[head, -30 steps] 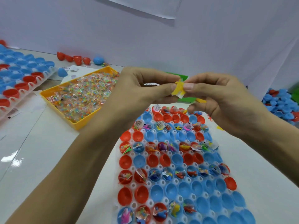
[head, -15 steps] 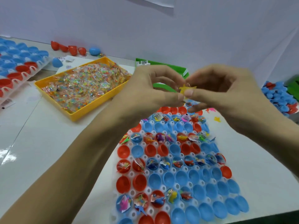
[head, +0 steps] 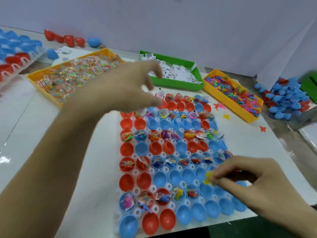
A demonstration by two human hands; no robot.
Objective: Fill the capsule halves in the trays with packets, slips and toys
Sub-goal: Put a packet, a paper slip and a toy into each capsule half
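A white tray (head: 181, 183) of red and blue capsule halves lies in front of me; some rows hold packets, slips and toys, others are bare. My right hand (head: 253, 182) hovers low over the tray's right side and pinches a small yellow toy (head: 208, 178) above a blue half. My left hand (head: 123, 88) is raised over the tray's far left corner, blurred, fingers spread and holding nothing. It points toward the yellow bin of clear packets (head: 73, 74).
Behind the tray stand a green bin of white slips (head: 175, 74) and a yellow bin of small coloured toys (head: 235, 93). A heap of loose capsule halves (head: 284, 98) lies at the right. Another capsule tray (head: 15, 54) sits far left. Loose toys (head: 226, 116) lie beside the tray.
My hands were together, both pinching the yellow toy. They have parted: the right hand dropped with the toy to the tray's right side, the left hand let go and swung toward the bins.
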